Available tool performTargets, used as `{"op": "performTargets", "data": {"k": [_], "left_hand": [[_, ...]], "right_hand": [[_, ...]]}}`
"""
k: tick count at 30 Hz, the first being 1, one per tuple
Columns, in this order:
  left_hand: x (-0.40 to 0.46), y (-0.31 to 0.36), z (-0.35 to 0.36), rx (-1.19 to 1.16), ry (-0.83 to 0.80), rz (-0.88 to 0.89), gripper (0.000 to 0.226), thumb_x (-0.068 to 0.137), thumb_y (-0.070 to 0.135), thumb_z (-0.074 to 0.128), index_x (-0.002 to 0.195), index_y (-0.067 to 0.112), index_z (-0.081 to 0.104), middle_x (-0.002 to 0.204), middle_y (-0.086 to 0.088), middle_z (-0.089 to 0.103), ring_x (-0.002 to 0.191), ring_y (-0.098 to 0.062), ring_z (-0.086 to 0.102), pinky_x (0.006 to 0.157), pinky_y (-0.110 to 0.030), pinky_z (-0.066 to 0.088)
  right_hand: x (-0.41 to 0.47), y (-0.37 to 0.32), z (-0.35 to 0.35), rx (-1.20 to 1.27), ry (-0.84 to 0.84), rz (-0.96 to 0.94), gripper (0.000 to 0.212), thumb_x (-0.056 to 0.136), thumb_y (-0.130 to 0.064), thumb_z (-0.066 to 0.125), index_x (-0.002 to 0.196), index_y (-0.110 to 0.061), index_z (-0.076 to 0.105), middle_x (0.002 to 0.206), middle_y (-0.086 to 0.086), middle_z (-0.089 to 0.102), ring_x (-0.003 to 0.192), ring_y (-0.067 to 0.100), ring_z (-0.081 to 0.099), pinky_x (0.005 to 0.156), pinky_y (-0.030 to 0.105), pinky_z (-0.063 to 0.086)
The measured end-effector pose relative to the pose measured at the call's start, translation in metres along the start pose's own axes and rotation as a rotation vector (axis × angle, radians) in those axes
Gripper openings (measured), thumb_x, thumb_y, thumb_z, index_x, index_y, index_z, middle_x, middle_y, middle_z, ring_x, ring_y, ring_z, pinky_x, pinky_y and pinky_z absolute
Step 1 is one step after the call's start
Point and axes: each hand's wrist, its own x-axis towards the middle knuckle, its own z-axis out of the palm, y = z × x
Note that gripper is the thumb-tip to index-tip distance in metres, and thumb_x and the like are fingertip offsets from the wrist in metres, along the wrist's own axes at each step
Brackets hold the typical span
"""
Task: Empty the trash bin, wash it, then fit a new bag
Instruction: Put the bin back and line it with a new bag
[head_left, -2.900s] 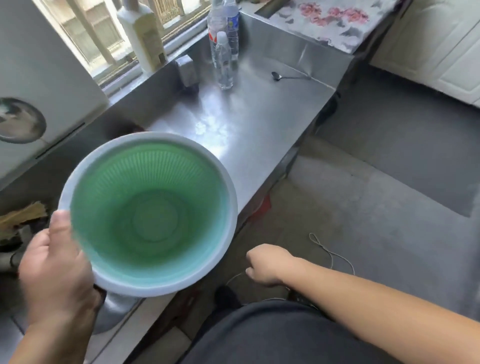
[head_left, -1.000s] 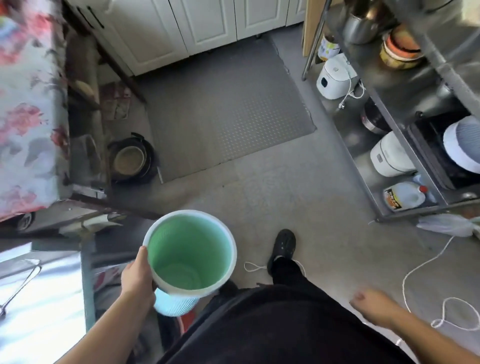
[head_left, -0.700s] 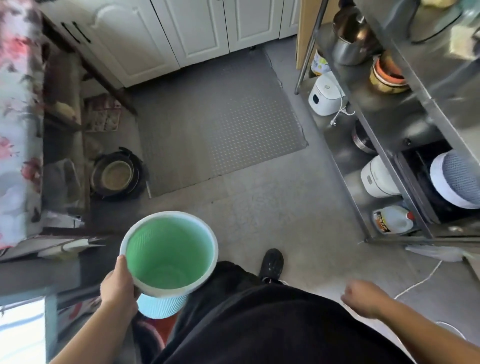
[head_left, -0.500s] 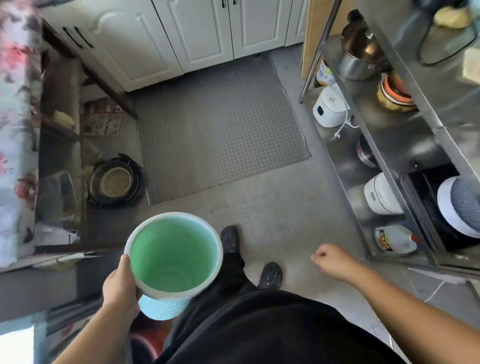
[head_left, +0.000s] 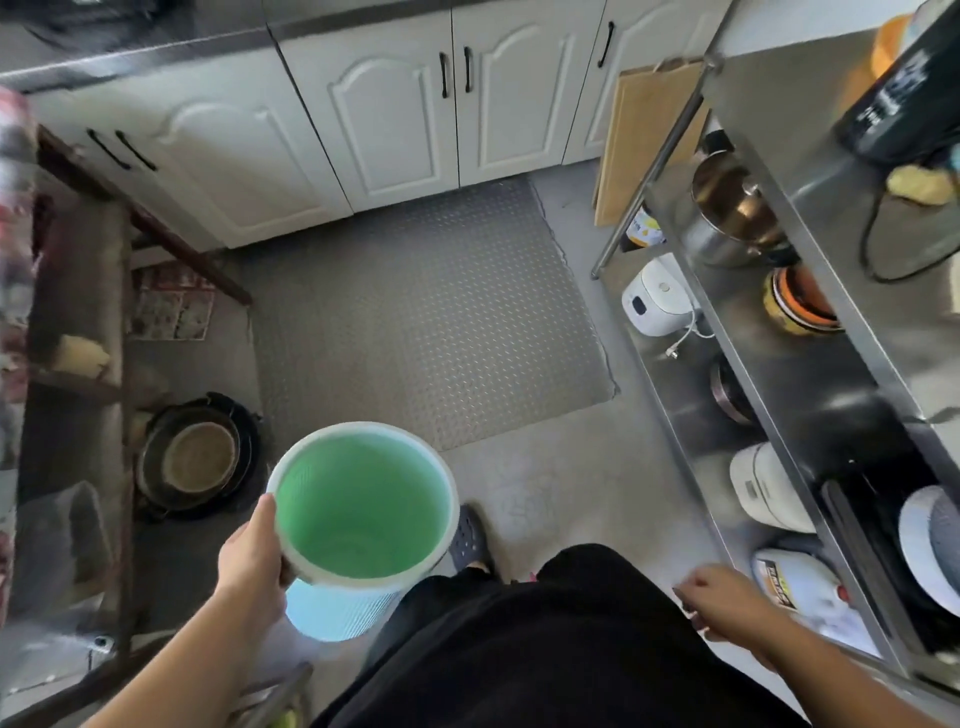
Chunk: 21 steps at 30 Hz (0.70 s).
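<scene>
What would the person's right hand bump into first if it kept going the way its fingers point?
The right hand points left, toward the person's own dark-clothed body. That likely comes first, though depth is unclear.

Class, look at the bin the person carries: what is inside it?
The bin shows only its bare green mesh wall and floor: no bag, no trash. The left hand grips its rim; the near inner wall is hidden.

Open floor (head_left: 545, 499) and the grey mat (head_left: 426, 322) lie ahead, up to the cabinets (head_left: 395, 119). The steel shelf (head_left: 810, 374) crowds the right side; a black pan (head_left: 200, 460) and wooden rack (head_left: 78, 332) block the left.
</scene>
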Motion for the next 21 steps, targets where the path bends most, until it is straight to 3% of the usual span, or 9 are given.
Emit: {"op": "performTargets", "data": {"k": [3, 6, 9, 13, 18, 21], "left_hand": [[0.008, 0.035, 0.034, 0.012, -0.019, -0.017, 0.036, 0.081, 0.052, 0.059, 0.072, 0.017, 0.058, 0.053, -0.003, 0.041, 0.042, -0.017, 0.030, 0.053, -0.028, 0.034], [0.013, 0.059, 0.067, 0.017, -0.031, 0.005, 0.037, 0.082, 0.052, 0.058, 0.072, 0.016, 0.059, 0.045, 0.002, 0.042, 0.039, -0.014, 0.031, 0.040, -0.023, 0.034], [0.015, 0.082, 0.104, 0.013, -0.034, 0.019, 0.036, 0.083, 0.050, 0.058, 0.075, 0.015, 0.061, 0.050, 0.001, 0.045, 0.043, -0.015, 0.036, 0.046, -0.025, 0.035], [0.013, 0.111, 0.150, 0.010, 0.025, 0.037, 0.036, 0.087, 0.046, 0.057, 0.073, 0.013, 0.057, 0.047, -0.001, 0.039, 0.039, -0.015, 0.030, 0.046, -0.026, 0.028], [-0.006, 0.150, 0.200, -0.032, 0.116, 0.018, 0.035, 0.084, 0.048, 0.058, 0.071, 0.015, 0.054, 0.052, -0.002, 0.038, 0.041, -0.016, 0.029, 0.047, -0.027, 0.029], [-0.014, 0.177, 0.226, -0.082, 0.158, 0.017, 0.035, 0.082, 0.049, 0.059, 0.070, 0.016, 0.053, 0.054, -0.003, 0.039, 0.042, -0.017, 0.030, 0.046, -0.026, 0.028]], "right_hand": [[0.004, -0.002, -0.023, 0.061, 0.007, 0.091, 0.015, 0.090, -0.007, 0.055, 0.076, -0.009, 0.049, 0.069, 0.013, 0.049, 0.057, 0.022, 0.047, 0.058, 0.029, 0.035], [0.026, -0.012, -0.049, 0.136, 0.023, 0.142, 0.014, 0.088, -0.004, 0.055, 0.078, -0.008, 0.047, 0.069, 0.014, 0.045, 0.056, 0.022, 0.041, 0.055, 0.026, 0.030], [0.059, -0.038, -0.082, 0.128, 0.023, 0.128, 0.014, 0.088, -0.004, 0.054, 0.078, -0.009, 0.045, 0.070, 0.013, 0.044, 0.058, 0.023, 0.040, 0.052, 0.025, 0.030], [0.108, -0.090, -0.136, -0.043, -0.001, 0.019, 0.021, 0.089, -0.012, 0.055, 0.069, -0.010, 0.046, 0.063, 0.008, 0.046, 0.053, 0.019, 0.043, 0.050, 0.023, 0.033], [0.155, -0.188, -0.215, -0.291, -0.025, -0.166, 0.031, 0.087, -0.015, 0.052, 0.060, -0.016, 0.038, 0.061, 0.007, 0.038, 0.055, 0.019, 0.034, 0.061, 0.030, 0.025], [0.182, -0.258, -0.258, -0.297, 0.001, -0.285, 0.030, 0.093, -0.026, 0.055, 0.066, -0.015, 0.049, 0.067, 0.011, 0.050, 0.062, 0.021, 0.046, 0.060, 0.031, 0.034]]}}
